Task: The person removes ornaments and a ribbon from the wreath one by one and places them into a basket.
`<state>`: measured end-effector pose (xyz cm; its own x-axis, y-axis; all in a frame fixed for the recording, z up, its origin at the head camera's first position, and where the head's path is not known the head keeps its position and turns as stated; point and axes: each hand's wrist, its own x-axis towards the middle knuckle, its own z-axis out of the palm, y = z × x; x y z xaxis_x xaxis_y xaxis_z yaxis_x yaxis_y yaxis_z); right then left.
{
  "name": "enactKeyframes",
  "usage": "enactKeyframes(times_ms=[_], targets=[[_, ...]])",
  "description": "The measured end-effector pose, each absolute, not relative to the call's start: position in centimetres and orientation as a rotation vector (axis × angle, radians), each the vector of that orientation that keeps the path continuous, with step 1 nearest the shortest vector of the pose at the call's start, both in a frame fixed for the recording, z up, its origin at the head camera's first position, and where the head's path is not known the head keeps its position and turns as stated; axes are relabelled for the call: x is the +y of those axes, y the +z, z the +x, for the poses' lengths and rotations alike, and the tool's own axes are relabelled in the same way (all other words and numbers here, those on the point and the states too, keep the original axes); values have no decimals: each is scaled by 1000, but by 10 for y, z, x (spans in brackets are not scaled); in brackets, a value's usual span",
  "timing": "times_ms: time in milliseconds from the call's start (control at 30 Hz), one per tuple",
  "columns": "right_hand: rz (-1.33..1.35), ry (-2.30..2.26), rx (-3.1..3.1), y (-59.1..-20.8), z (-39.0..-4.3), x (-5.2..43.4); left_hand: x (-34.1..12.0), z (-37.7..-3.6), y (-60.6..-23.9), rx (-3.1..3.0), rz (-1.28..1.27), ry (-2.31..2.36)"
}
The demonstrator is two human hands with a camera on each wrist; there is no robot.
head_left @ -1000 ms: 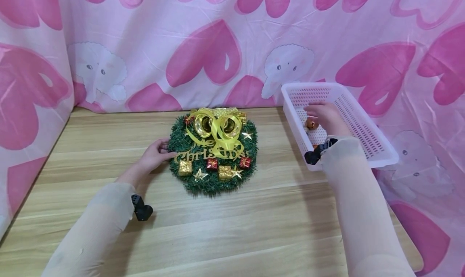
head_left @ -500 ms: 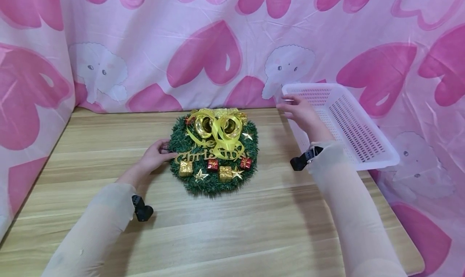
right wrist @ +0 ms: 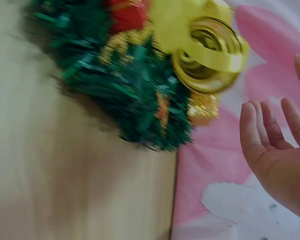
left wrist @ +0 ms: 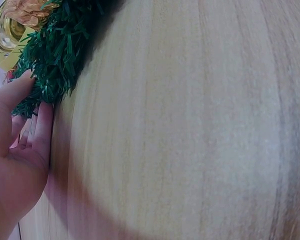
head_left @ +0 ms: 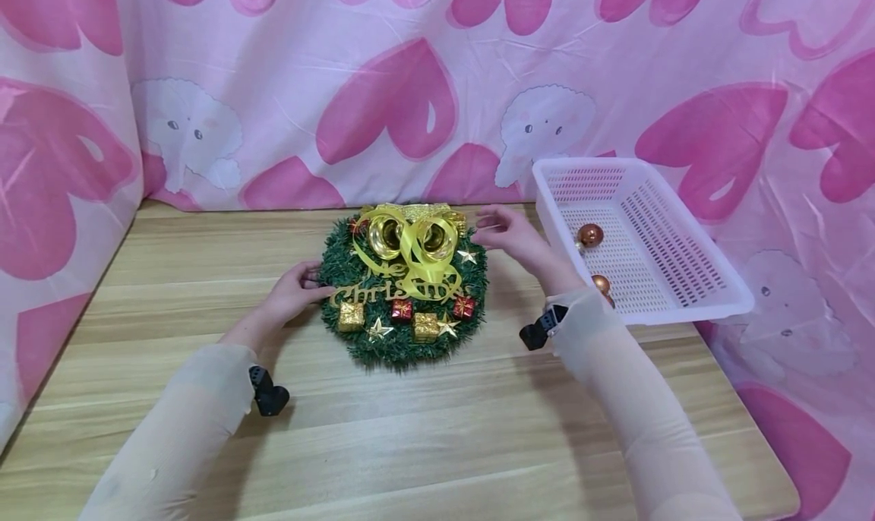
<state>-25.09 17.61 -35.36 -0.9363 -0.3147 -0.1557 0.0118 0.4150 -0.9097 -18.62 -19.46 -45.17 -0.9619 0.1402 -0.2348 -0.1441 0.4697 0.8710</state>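
A green Christmas wreath [head_left: 403, 350] lies on the wooden table, trimmed with gold bells [head_left: 435, 240], a yellow ribbon, small gift boxes and gold lettering. At its left edge my left hand [head_left: 294, 292] grips the greenery. The left wrist view has the thumb of that hand [left wrist: 15, 150] above the wreath edge [left wrist: 60, 55] and the fingers beneath. My right hand [head_left: 513, 238] hovers near the wreath's upper right side. In the right wrist view that hand [right wrist: 285, 160] holds nothing and is apart from the wreath [right wrist: 125, 95], its fingers loosely bent.
To the right stands a white plastic basket [head_left: 718, 278] with copper-coloured baubles [head_left: 591, 235] along its left side. A pink curtain [head_left: 273, 88] with hearts hangs behind and at both sides of the table [head_left: 410, 445].
My right hand has come out of the basket, over its left rim, and moved left to the wreath's right side. My left hand has stayed at the wreath.
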Motion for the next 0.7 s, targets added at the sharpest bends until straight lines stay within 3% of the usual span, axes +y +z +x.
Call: enactKeyframes(times_ms=[700], targets=[[-341,-1382,2350,-394,-241,145,-193,-185,-450,2430,-19,1512]])
